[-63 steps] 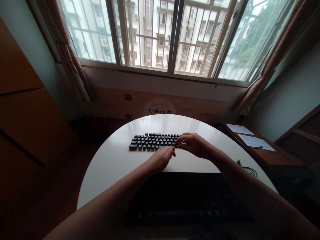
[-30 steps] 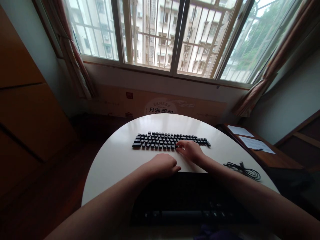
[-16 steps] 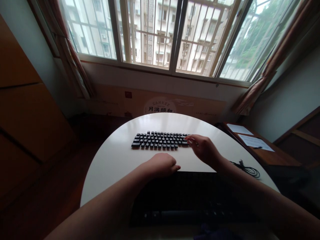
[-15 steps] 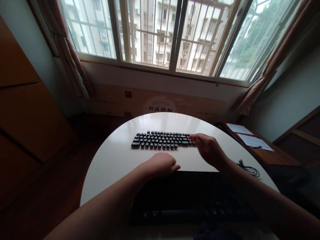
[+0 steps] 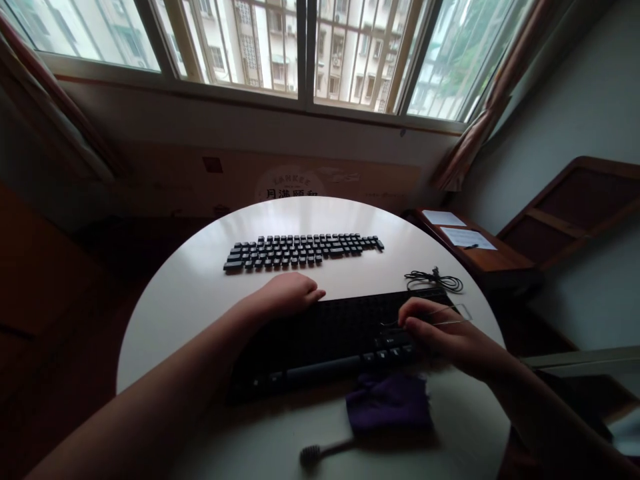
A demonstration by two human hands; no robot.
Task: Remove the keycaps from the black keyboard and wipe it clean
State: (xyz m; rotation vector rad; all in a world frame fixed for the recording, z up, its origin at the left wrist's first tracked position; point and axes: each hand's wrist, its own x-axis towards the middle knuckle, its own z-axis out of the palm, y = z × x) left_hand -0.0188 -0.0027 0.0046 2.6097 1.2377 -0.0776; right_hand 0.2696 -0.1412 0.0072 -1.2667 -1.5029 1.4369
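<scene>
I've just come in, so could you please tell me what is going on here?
A person's right hand holds a wire tool over a keyboard; the left hand is by its far edge. Loose keycaps stand in rows beyond it on the table; a cloth and a brush lie on the keyboard's near side.

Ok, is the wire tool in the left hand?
No, the right hand grips the wire tool, at the black keyboard's right end.

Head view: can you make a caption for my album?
The right hand holds a wire tool over a black keyboard, keycaps lined up beyond.
</scene>
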